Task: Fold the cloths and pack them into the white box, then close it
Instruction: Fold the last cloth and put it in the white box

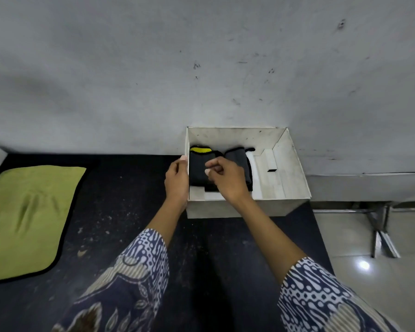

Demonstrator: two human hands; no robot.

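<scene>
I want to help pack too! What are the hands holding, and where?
The left hand grips the white box by its left wall. The right hand hovers over the folded dark cloths; its hold cannot be told.

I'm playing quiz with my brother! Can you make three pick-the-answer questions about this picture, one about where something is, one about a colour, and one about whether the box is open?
1. Where are the dark folded cloths?
A. on the floor
B. inside the white box
C. on the green cloth

2. What colour is the big cloth lying flat on the table?
A. green
B. red
C. white

3. How is the white box?
A. shut
B. upside down
C. open

Answers: 1 B, they lie in the box's left part under the right hand. 2 A, it is green with a black edge. 3 C, its inside shows, and the left hand holds its left wall.
</scene>
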